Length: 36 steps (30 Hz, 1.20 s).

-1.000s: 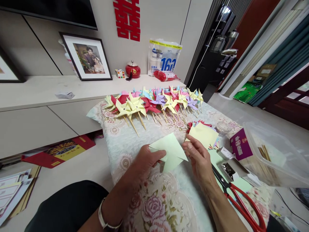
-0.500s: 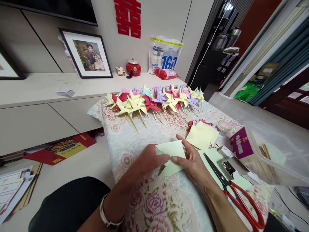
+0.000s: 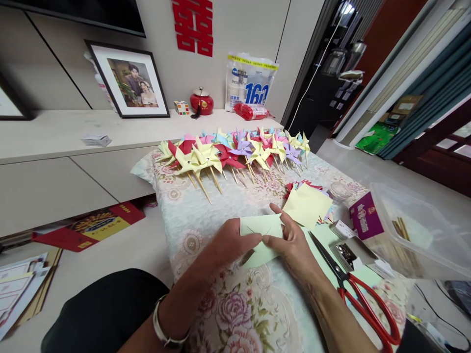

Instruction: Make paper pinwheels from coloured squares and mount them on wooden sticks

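Note:
A pale green sheet of paper (image 3: pixel 259 224) is held between my two hands above the flowered tablecloth. My left hand (image 3: pixel 235 243) grips its left side, the thumb pressed on the front. From the right, my right hand (image 3: pixel 290 240) holds it too, with the thumb tip close to the left thumb and the index finger raised behind the top edge. Two slanting lines, perhaps cuts, show on the upper part of the paper. The fingers behind the sheet are mostly hidden. Red-handled scissors (image 3: pixel 344 282) lie to the right of my right hand.
Several paper pinwheels on sticks (image 3: pixel 228 156) lie across the table's far end. A yellow square sheet (image 3: pixel 307 203) tops a coloured stack. On the right are a small box of fasteners (image 3: pixel 349 255) and a clear plastic bin (image 3: pixel 415 240) holding sticks. Behind runs a white cabinet (image 3: pixel 136 128).
The paper's upper part now faces me flatter, and two slanting lines show where a folded-looking edge was. Both thumbs have stayed near its middle. The view has shifted slightly.

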Motion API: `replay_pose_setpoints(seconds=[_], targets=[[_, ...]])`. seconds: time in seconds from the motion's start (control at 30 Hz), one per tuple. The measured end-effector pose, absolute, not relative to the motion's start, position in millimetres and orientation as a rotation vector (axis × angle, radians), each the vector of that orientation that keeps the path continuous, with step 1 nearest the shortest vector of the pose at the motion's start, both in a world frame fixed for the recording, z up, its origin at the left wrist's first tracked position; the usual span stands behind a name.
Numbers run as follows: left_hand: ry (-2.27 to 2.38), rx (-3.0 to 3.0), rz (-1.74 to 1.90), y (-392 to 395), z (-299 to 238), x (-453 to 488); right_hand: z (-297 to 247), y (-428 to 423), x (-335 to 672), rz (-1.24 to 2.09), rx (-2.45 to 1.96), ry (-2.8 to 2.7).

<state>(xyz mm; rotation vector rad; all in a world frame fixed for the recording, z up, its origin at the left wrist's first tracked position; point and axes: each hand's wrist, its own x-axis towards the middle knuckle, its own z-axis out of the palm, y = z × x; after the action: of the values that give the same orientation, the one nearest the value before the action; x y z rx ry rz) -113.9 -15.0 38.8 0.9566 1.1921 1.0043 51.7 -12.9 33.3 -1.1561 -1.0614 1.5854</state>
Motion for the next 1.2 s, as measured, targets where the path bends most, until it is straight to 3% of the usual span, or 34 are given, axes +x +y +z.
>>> replay_pose_setpoints(seconds=[0.27, 1.2], targets=[[0.844, 0.815, 0.93, -14.5, 38.5, -113.4, 38.9, -10.5, 48.8, 1.554, -1.148, -0.86], [1.062, 0.761, 1.096, -14.3, 37.7, -112.1, 37.6, -11.8, 46.3, 1.67, -0.995, -0.847]])
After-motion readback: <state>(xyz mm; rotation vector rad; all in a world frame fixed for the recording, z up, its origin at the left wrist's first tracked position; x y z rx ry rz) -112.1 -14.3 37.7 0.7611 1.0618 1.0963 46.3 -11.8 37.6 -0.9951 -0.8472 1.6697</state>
